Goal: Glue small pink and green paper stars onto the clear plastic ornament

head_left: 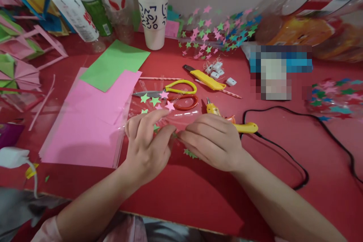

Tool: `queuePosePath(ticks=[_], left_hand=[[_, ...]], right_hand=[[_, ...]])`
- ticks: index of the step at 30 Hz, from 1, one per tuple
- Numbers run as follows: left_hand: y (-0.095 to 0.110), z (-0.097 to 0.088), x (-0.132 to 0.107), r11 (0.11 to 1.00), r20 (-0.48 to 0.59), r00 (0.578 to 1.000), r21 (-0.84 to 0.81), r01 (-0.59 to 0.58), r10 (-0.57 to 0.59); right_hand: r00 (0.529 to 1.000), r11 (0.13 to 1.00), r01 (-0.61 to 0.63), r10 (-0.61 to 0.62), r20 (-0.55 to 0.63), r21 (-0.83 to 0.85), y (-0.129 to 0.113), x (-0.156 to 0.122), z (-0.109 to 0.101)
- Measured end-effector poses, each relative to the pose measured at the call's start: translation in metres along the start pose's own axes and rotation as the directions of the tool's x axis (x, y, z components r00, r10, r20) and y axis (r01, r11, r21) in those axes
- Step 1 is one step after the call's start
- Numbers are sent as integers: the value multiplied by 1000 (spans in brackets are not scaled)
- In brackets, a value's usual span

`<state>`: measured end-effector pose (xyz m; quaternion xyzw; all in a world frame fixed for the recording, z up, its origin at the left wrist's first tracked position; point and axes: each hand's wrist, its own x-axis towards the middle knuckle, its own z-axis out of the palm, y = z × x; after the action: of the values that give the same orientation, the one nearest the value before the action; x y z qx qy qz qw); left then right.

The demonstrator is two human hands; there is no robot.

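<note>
between two hands (147,145) (214,140), one green piece (174,135)

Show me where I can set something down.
Bare: the red table between the forearms, from the front edge to the green stars; also right of the right forearm, up to the black cable. Crowded: beyond the left hand and right hand, with pink stars, scissors, yellow cutter and glue gun; pink paper lies to the left.
</note>
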<state>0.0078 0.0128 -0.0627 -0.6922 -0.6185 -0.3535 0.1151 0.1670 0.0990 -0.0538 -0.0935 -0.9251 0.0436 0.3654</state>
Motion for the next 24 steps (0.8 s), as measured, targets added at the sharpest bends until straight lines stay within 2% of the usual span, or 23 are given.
queuePosePath(ticks=[4,8,16,24], left_hand=[[-1,1,-1,1000,-11,1000,-12,-17,17],[-1,2,-1,1000,-28,999,-19,-19,19],[0,1,-1,999,-16,1000,-43,-19,19],[0,-6,-2,995,95,996,-104,13,-3]], right_hand=[[999,998,49,-49,7,-44,1,-2,-1],[999,998,47,-47,8,-50,1,-2,-1],[995,995,-97,97,9,9,-3,0,3],[988,988,-153,153,14,20,-6,3,4]])
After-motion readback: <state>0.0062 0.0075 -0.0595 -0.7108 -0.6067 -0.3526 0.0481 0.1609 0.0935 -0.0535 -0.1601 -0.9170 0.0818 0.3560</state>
